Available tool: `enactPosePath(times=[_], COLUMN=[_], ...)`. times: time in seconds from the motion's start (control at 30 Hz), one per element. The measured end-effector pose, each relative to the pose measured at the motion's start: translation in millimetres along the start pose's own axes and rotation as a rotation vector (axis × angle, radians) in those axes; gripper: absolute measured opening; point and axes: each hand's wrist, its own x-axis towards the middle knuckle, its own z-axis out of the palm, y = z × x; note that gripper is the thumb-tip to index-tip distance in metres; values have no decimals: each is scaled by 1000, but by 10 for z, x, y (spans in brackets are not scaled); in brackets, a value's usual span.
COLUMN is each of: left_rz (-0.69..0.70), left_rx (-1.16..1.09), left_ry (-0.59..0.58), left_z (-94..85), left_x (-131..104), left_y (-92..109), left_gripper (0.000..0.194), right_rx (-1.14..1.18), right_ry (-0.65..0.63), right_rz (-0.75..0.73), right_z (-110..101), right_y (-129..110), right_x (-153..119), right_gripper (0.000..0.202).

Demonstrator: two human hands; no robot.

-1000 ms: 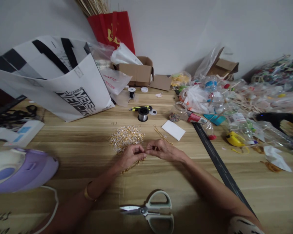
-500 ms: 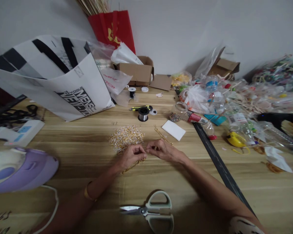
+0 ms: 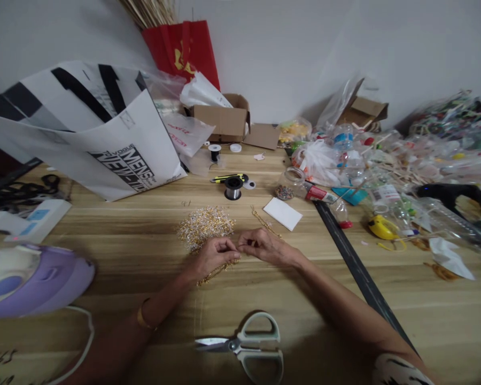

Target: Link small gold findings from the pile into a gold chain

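My left hand (image 3: pixel 215 258) is pinched at the fingertips on a gold beaded strand (image 3: pixel 215 274), which trails below it on the table. Close on its right, my right hand (image 3: pixel 264 247) has thumb and forefinger pressed together; whatever is between them is too small to make out. The fingertips of both hands nearly meet. Behind my left hand lies a pile of gold and clear beads (image 3: pixel 205 225). A second gold strand (image 3: pixel 260 218) rests beyond my right hand, beside a white card (image 3: pixel 282 213). Open scissors (image 3: pixel 240 345) lie nearest me.
A wire spool (image 3: pixel 233 189) and a yellow cutter (image 3: pixel 226 178) lie behind the beads. At left are a purple appliance (image 3: pixel 56 278) and a large paper bag (image 3: pixel 132 149). Plastic bottles, a yellow tape measure (image 3: pixel 382 227) and a black glue gun (image 3: pixel 457 195) crowd the right.
The whole view has shifted slightly, with objects a little further left. Both hands keep nearly the same pose over the table.
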Motion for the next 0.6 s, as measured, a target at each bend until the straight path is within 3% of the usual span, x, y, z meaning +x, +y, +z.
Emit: enactPosePath(times=[0.6], left_rz=[-78], left_rx=[-124], left_ry=[11], left_z=[-37], left_x=[19], left_y=[95], left_gripper=[31], right_rx=[141], right_ry=[-52], right_rz=[-32], right_z=[-13], right_y=[52], right_x=[-3], right_gripper=[15])
